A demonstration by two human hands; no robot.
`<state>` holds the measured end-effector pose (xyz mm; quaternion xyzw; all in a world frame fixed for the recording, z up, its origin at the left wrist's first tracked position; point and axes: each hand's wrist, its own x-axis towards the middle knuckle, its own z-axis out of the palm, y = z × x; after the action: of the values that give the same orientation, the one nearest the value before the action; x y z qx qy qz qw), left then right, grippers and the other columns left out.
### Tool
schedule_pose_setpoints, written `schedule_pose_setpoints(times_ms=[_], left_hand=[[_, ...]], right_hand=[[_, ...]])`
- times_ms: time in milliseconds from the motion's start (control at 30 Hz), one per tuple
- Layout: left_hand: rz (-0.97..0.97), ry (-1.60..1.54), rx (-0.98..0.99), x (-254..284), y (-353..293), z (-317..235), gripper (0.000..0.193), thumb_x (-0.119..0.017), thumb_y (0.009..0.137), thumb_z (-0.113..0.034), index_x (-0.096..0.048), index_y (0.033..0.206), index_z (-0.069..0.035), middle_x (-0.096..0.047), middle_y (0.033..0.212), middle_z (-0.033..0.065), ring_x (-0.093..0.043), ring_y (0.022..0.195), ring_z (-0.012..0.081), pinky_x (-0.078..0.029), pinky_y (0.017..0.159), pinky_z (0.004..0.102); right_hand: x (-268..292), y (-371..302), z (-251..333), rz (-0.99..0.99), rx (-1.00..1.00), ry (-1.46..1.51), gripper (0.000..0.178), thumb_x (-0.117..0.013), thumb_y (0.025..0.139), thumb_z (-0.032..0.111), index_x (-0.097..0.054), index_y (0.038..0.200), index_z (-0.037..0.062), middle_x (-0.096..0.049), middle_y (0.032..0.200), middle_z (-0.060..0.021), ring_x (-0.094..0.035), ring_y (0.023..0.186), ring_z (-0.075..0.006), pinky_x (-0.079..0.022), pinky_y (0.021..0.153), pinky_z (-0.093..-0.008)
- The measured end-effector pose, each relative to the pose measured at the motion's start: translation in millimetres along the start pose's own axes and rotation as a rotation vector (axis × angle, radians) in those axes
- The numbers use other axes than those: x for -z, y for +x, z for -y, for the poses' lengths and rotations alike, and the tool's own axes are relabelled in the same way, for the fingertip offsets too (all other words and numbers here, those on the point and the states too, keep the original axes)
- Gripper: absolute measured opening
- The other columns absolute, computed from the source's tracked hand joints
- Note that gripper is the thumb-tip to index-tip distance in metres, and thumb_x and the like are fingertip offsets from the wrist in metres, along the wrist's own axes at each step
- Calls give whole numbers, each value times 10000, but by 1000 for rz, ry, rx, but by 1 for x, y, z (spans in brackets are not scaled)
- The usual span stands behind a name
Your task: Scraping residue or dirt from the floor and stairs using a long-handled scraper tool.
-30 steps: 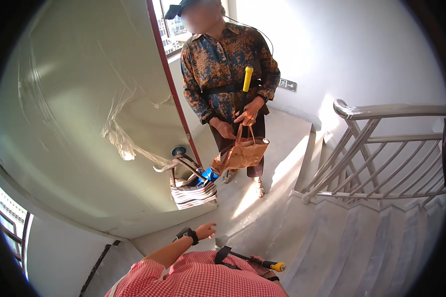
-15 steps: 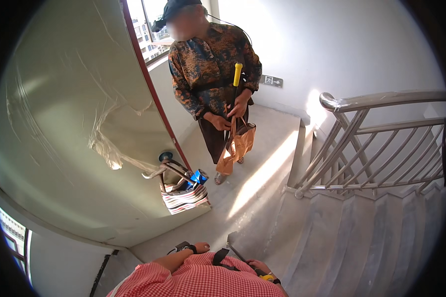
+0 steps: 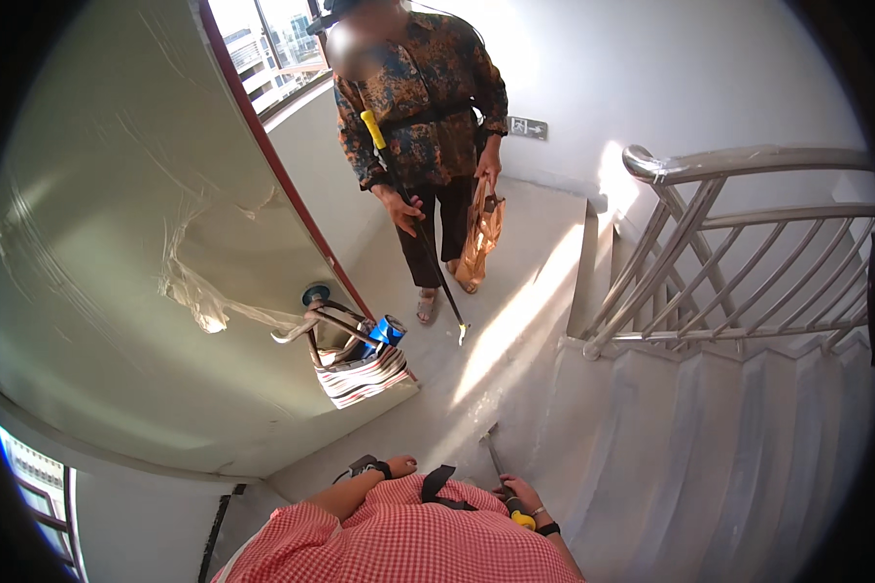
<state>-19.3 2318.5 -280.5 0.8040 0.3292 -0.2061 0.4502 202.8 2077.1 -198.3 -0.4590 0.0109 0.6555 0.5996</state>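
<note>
My right hand, at the lower middle, grips a scraper-like tool with a metal shaft, small flat head and black and yellow handle. Its head points away from me over the floor. At my waist, against the red checked cloth, is my left hand; its fingers are mostly hidden. A black strap and small device sit on that wrist. Facing me, another person in a patterned shirt holds a long black pole with a yellow end in one hand, its tip near the floor. An orange-brown bag hangs from their other hand.
A striped bag with a blue can-like object hangs from the handle of the pale green door at left. To the right, a metal railing borders the stairs. A window lies behind the door.
The person has lowered the pole from upright to slanting and moved the bag into one hand at their side. My right hand and its tool have swung forward; my left hand has risen slightly.
</note>
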Motion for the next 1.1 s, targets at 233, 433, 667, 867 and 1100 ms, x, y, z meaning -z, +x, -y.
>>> schedule_pose_setpoints(times_ms=[233, 433, 667, 867, 1100], left_hand=[[4, -69, 33, 15, -8, -25, 346, -444, 671, -295, -488, 915, -53, -523, 856, 137, -501, 792, 246, -383, 708, 307], [-1, 14, -5, 15, -4, -19, 348, -452, 663, -295, -491, 905, -48, -523, 850, 141, -501, 786, 253, -386, 702, 307], [12, -6, -55, 9, -3, -10, 357, -455, 659, -300, -489, 908, -46, -514, 871, 147, -495, 797, 261, -382, 708, 307], [86, -46, -65, 7, 10, 27, 375, -488, 660, -328, -491, 906, -46, -515, 882, 130, -499, 808, 236, -385, 691, 296], [123, -47, -52, 11, 18, 30, 408, -495, 661, -371, -489, 922, -57, -516, 890, 113, -503, 803, 209, -389, 680, 282]], right_hand=[[-4, 10, -4, -125, 29, 160, 241, -414, 702, 92, -392, 932, 23, -497, 706, -159, -523, 584, -237, -464, 508, -310], [1, 10, -12, -156, 32, 141, 230, -415, 695, 89, -406, 916, 26, -507, 668, -156, -532, 572, -240, -463, 496, -300], [3, 4, -23, -189, 59, 134, 234, -411, 695, 95, -403, 918, 23, -512, 684, -161, -535, 566, -232, -461, 483, -281], [-8, 2, -20, -252, 64, 237, 226, -423, 694, 104, -400, 910, 41, -504, 659, -137, -535, 553, -225, -446, 463, -276], [10, 13, -39, -199, 62, 261, 303, -418, 695, 89, -303, 972, 45, -499, 663, -144, -532, 545, -239, -443, 447, -288]])
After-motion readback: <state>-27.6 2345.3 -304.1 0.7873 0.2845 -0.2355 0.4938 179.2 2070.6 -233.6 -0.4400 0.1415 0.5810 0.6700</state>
